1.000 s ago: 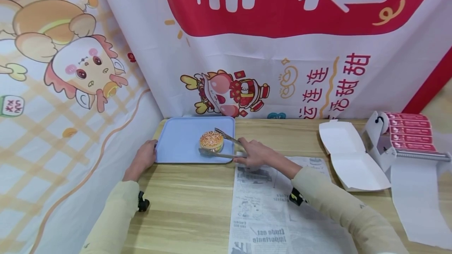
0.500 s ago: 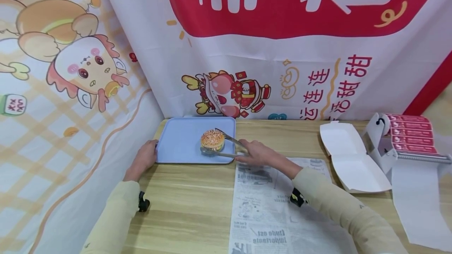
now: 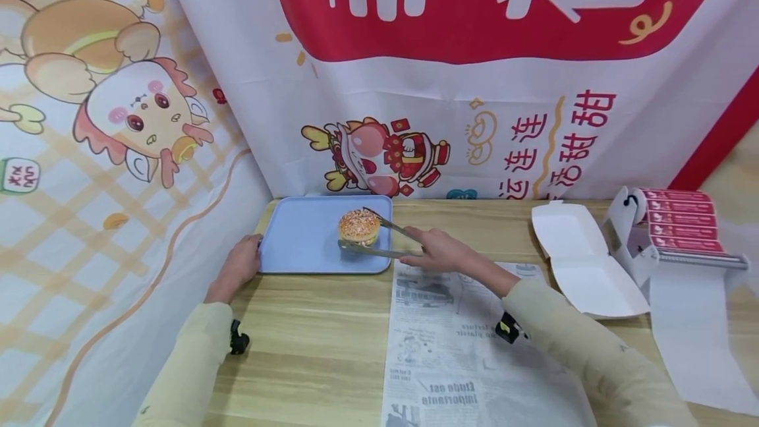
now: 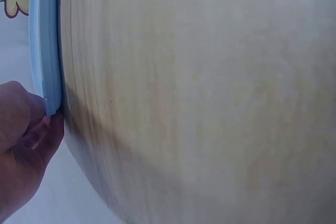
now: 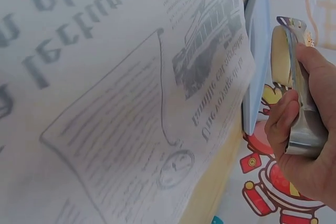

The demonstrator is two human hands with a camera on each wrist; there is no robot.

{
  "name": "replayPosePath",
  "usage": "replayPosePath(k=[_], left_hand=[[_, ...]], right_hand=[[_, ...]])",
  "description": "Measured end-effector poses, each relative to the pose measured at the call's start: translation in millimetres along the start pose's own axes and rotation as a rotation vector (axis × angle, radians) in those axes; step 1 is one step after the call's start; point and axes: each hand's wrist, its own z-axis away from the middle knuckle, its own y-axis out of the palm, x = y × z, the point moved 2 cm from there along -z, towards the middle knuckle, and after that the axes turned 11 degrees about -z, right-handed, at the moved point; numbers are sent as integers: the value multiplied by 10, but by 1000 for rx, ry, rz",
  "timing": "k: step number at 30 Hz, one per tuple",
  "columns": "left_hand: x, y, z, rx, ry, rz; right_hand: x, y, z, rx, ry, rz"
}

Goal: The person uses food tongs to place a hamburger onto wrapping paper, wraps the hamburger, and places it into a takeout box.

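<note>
A sesame-topped burger point(image 3: 358, 227) is clasped between the arms of metal tongs point(image 3: 379, 252) over the right part of a light blue tray point(image 3: 302, 242). My right hand point(image 3: 441, 250) grips the tongs, its fingers and thumb wrapped around them in the right wrist view. There the burger's pale bun point(image 5: 280, 56) shows a gap from the tray's surface. At the tray's left end my left hand point(image 3: 240, 262) pinches the rim between thumb and fingers, as the left wrist view shows at the tray's corner point(image 4: 48, 87).
Printed paper point(image 3: 450, 348) lies flat in front of the tray, under my right forearm. To the right sit an unfolded white takeaway box point(image 3: 593, 269) and a label dispenser point(image 3: 682, 229) trailing a strip. A printed cloth backdrop point(image 3: 249, 51) rises behind the wooden table point(image 3: 308, 341).
The burger in the tongs has risen off the tray and shifted slightly right, and my right hand has moved up and right with it. My left hand keeps its hold on the tray.
</note>
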Motion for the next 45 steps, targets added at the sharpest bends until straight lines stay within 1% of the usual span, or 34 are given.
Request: replayPosePath(k=[5, 13, 17, 22, 27, 33, 35, 41, 45], left_hand=[[19, 7, 11, -14, 11, -15], [-4, -14, 50, -33, 22, -26], [-20, -33, 53, -41, 18, -31], [-22, -47, 61, -47, 16, -26], [4, -16, 49, -64, 36, -16], [24, -9, 26, -96, 60, -12], [24, -12, 20, -94, 60, -11], [9, -30, 10, -77, 43, -12], [1, -37, 5, -54, 39, -15]], right_hand=[[5, -58, 98, -11, -26, -5], [4, -147, 303, -32, -6, -1], [-10, -194, 410, -55, -15, 1], [-41, -241, 571, -64, -39, 3], [-62, -279, 751, -77, -46, 10], [-80, -323, 955, -88, 0, 14], [-90, -335, 1027, -85, 13, 11], [-113, -352, 1217, -93, 14, 18], [-125, -353, 1351, -107, 42, 27]])
